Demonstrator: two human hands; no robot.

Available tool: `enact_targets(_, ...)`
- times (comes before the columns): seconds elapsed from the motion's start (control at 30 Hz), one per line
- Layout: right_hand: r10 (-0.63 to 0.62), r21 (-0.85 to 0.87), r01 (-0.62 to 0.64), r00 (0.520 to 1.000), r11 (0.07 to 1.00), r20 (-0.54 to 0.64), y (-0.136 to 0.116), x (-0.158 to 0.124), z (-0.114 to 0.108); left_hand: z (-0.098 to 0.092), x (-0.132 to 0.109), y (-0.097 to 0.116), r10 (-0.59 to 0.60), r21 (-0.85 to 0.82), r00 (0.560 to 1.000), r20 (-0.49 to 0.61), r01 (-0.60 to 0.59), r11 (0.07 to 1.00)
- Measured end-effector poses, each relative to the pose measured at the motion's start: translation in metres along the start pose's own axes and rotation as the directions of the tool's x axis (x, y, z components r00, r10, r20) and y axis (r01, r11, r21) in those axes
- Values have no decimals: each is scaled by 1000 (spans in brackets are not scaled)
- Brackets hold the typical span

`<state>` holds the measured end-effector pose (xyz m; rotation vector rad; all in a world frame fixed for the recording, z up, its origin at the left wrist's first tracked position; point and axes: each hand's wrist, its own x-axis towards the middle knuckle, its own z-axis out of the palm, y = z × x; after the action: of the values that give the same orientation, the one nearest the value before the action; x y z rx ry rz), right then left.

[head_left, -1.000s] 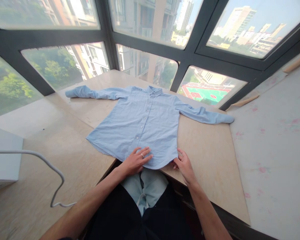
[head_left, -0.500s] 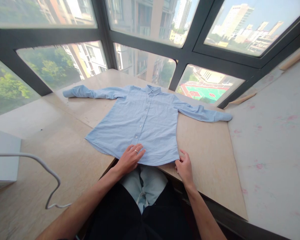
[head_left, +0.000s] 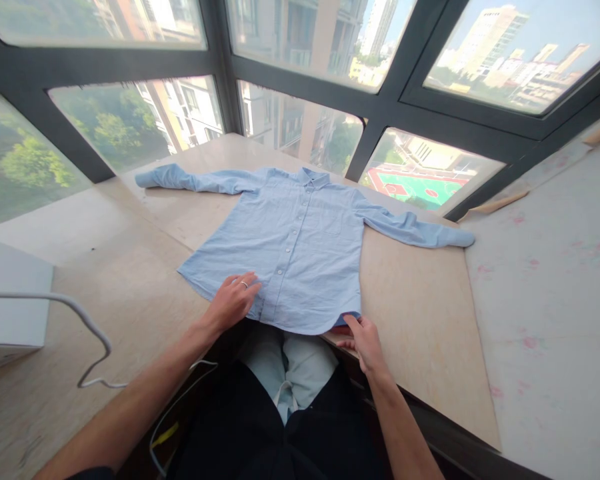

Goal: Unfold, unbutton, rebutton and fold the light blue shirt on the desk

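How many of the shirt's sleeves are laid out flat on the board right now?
2. The shirt's left-side sleeve stretches toward the left windows; the right-side sleeve reaches the board's right edge. Neither is folded or hidden.

Bare tabletop (head_left: 420, 307) R of shirt (head_left: 295, 247); white box (head_left: 10, 300) + cable (head_left: 87, 327) block far L.

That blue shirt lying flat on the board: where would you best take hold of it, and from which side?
Take the blue shirt by its bottom hem, coming from the near edge of the wooden board. The hem lies right at that edge, so fingers can probably slip under it, as the right hand does at the corner; the left hand rests flat on top.
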<state>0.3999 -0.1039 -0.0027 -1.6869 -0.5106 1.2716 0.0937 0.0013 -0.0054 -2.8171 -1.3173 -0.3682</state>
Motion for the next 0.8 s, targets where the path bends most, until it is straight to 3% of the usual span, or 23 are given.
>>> enact_targets(0.2, 77, -66, -73, 996, 995, 45, -5, -3, 15, 7, -5, -10, 1, -74, 998, 61, 4, 997)
enact_targets(0.33, 74, -23, -74, 997, 997, 2, -2, 0, 10, 13, -9, -17, 80, -127, 990, 114, -66, 990)
enact_targets(0.5, 31, -108, -32, 999, 994, -15, 7, 1, 4, 18, 1, -33, 33, -235, 995, 93, -10, 972)
enact_targets(0.67, 33, -187, -31, 999, 982, 5, 9, 2, 4, 18, 42, -33, -119, -411, 992, 42, 126, 903)
enact_targets(0.8, 55, -243, -50, 998, 969, 11, 8, 3, 3, 25, 99, -26, -313, -434, 942, 124, 335, 836)
